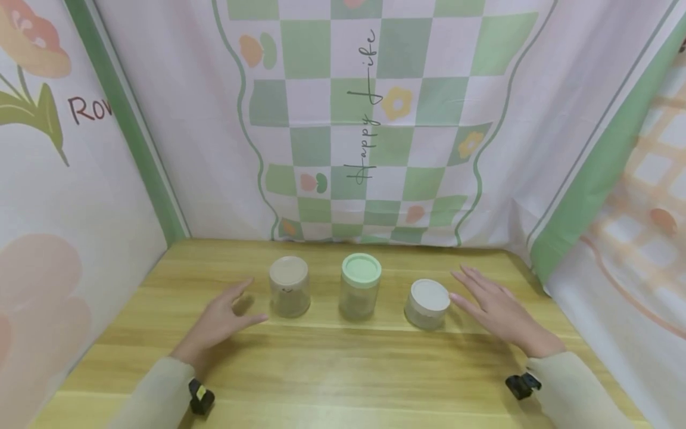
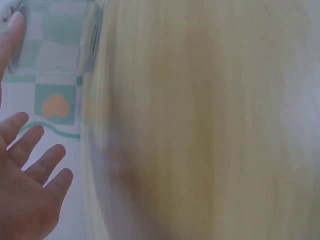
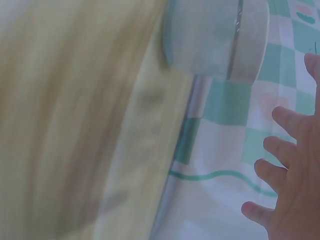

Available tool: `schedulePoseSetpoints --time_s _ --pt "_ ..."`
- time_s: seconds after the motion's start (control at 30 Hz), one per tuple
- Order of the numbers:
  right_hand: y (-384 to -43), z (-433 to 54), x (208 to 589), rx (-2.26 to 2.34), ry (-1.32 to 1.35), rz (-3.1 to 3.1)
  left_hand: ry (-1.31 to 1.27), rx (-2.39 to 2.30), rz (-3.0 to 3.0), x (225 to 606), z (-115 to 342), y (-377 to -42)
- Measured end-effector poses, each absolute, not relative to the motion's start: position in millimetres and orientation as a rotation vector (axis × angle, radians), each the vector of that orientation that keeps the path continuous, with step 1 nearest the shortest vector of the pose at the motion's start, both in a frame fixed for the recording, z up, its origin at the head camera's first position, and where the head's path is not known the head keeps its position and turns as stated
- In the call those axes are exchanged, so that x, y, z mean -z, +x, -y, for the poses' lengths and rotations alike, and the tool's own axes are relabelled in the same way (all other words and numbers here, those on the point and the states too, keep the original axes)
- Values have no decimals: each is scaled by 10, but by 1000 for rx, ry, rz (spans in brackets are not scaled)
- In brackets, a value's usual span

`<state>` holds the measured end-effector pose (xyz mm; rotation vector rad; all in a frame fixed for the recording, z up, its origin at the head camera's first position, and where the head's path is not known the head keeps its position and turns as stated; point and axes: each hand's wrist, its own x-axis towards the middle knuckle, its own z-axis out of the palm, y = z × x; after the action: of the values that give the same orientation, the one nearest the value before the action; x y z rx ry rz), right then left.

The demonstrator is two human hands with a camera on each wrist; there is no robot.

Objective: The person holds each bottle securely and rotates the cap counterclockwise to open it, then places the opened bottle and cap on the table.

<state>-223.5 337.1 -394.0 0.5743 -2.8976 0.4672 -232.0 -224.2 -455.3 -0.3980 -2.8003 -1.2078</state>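
On the table, three lidded see-through jars stand apart.

Three upright jars (all lidded)

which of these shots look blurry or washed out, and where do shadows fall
Head view: soft, fairly even light, left hand and right hand reasonably clear, faint shadows on the yellowish-brown wooden table; left wrist view: hazy, wood grain smeared, a broad shadow across the tabletop, pale wash toward the right edge; right wrist view: also hazy, the squat clear white-lidded jar soft-edged.
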Motion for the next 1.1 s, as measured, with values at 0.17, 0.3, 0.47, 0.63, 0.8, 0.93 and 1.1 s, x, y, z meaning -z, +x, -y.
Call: schedulePoseSetpoints --time_s 0.17,0.3,0.47,0.63,0.8,0.93,1.1 --pt "-2277 -3254 3883 -450 624 2882 -399 1316 2778 4578 2139 -2383" --pt "-2314 -3144 3838 -448 668 2861 -390 1436 2759 4593 2047 -2425" --pt "-2351 -3005 3768 -458 702 2852 -347 1569 2741 4590 1929 -2473" --pt "-2376 -2895 3723 -479 739 2861 -303 1735 2694 4612 1845 -2517" --pt "-2420 -2781 3677 -490 771 2859 -289 1813 2665 4660 1780 -2569" --pt "-2450 -2676 3638 -479 800 2852 -252 1850 2653 4678 1725 -2591" --pt "-2489 -2490 3581 -477 851 2839 -219 1895 2622 4688 1674 -2601"
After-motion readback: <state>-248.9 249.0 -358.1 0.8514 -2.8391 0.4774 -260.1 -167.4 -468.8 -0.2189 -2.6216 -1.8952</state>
